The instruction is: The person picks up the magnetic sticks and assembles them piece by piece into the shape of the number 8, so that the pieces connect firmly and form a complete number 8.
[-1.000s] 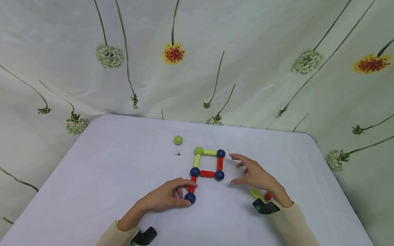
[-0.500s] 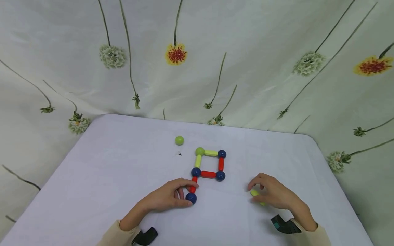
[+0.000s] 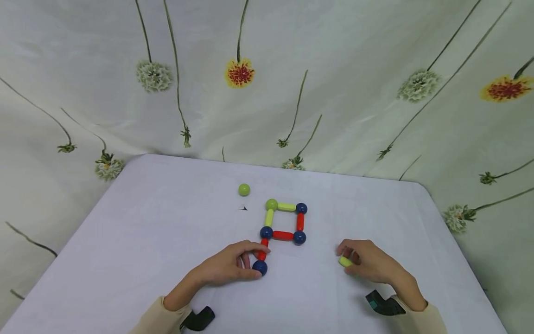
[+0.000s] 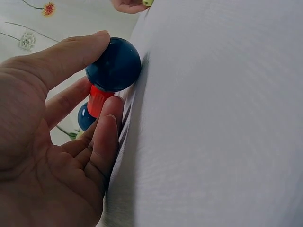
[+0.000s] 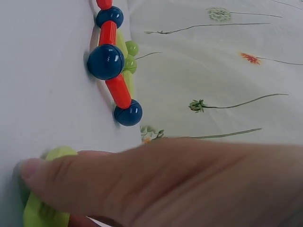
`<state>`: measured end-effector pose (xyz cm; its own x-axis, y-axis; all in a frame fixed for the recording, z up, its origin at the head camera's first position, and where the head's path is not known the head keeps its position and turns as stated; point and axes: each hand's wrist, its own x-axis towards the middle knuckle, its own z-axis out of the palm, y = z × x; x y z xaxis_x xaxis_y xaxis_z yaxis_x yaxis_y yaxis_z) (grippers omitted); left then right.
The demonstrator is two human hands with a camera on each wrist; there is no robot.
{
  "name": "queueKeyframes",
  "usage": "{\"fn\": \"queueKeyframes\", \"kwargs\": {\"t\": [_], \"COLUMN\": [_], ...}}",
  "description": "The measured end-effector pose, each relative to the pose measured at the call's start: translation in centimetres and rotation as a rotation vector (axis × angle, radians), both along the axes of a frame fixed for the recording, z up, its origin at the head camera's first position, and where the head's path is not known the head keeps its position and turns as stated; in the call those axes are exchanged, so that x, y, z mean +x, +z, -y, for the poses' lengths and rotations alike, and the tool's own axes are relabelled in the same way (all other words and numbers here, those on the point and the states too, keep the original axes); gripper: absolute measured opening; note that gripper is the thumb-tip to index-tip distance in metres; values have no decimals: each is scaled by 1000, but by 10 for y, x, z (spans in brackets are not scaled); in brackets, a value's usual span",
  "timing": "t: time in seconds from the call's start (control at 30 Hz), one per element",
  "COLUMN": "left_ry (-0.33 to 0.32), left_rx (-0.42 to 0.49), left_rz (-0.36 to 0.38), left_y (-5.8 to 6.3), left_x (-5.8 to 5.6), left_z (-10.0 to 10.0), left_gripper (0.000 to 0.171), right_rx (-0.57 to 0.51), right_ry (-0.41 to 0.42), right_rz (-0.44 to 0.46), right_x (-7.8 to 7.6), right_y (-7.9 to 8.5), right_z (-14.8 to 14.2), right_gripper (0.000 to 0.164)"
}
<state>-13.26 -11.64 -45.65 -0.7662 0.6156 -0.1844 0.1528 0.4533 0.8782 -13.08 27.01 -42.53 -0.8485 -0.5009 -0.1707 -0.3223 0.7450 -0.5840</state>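
My left hand point(image 3: 227, 265) holds the near end of a joined toy figure, thumb on a blue ball point(image 4: 116, 66) and fingers along a red stick point(image 4: 97, 100). That stick leads to the corner ball point(image 3: 266, 233) of a flat square made of red and yellow-green sticks with blue and green balls. To the right of the square, my right hand point(image 3: 371, 262) pinches a yellow-green stick point(image 3: 345, 261) low over the table. In the right wrist view my thumb lies across this yellow-green stick point(image 5: 45, 215); the hand hides part of it.
A loose green ball point(image 3: 244, 189) lies beyond the square on the white table point(image 3: 167, 199). Near it is a small dark mark point(image 3: 244, 208). A flower-print cloth point(image 3: 346, 93) hangs behind the table's far edge.
My right hand has moved from beside the square rightward and nearer to me, and has taken hold of the yellow-green stick. The left hand stays on the blue ball and red stick.
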Motion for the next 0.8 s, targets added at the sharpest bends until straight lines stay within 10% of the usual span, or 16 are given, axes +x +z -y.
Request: {"fn": "queueKeyframes", "kwargs": {"t": [0.8], "left_ry": [1], "left_rx": [-5], "left_rz": [-7], "left_y": [-4], "left_x": [-1], "left_z": [1], "left_gripper": [50], "right_rx": [-30], "right_ry": [23], "right_rz": [-73], "right_x": [2], "right_y": [-8], "right_z": [29], "right_gripper": [25]}}
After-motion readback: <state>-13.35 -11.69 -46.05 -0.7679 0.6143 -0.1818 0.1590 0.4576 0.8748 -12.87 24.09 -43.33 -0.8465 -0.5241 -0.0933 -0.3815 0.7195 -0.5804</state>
